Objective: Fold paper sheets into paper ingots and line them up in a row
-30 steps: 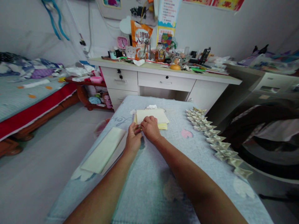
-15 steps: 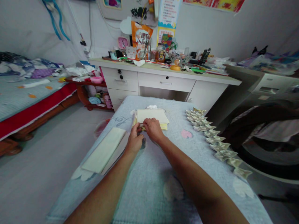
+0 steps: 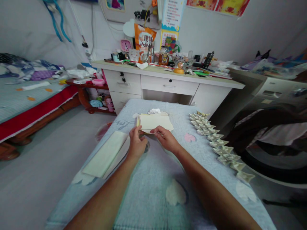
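Observation:
A cream-coloured sheet of paper (image 3: 156, 122) lies across a small pile with yellowish paper at its left side, on the cloth-covered table. My left hand (image 3: 137, 142) is closed at the sheet's near left corner, its fingertips on the edge and the thumb lower down. On the near edge, right of the middle, my right hand (image 3: 166, 138) pinches the paper between thumb and fingers. A narrow strip along that edge, between the hands, looks slightly raised. Left of my left hand lie long folded papers (image 3: 106, 155). A crumpled white piece (image 3: 154, 111) sits behind the sheet.
Folded paper boat-like shapes (image 3: 219, 143) stand in a row along the table's right side. The table (image 3: 148, 198) has a light blue cloth. Beyond it is a white desk (image 3: 168, 83) crowded with objects. A washing machine (image 3: 275, 92) stands at right, a bed (image 3: 28, 99) at left.
My right hand has moved right along the sheet's near edge, away from my left hand. More of that edge now shows between them. My left hand has shifted slightly left.

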### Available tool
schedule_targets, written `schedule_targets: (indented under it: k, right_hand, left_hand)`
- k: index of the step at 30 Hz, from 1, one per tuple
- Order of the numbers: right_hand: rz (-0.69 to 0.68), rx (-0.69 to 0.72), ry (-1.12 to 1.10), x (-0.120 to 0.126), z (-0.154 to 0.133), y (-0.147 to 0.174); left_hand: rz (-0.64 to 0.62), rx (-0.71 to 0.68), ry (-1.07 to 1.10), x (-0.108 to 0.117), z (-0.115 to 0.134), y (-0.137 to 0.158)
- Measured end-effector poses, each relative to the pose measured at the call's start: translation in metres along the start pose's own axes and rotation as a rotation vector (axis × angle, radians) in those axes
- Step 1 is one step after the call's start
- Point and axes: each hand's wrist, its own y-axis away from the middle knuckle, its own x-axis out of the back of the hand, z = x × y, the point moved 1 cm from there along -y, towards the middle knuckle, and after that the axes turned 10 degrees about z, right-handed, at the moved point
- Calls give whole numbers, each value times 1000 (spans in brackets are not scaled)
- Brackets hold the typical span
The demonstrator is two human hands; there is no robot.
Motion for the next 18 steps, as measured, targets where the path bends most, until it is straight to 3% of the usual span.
schedule_targets:
  k: [3,5,7,11,18]
  right_hand:
    - [-57,-20,-125,0,2,1]
    - [-84,-24,-137,3,3,0]
    - [-41,-25,-47,10,7,-1]
    - [259,-50,418,31,26,-6]
    - [167,-168,564,37,58,-14]
  left_hand:
    - [18,-270,-273,5,12,3]
    - [-31,-340,-355,6,17,4]
    - [-72,-336,-364,7,19,3]
    - [-95,-322,-307,6,17,1]
    - [-127,-367,-306,4,16,3]
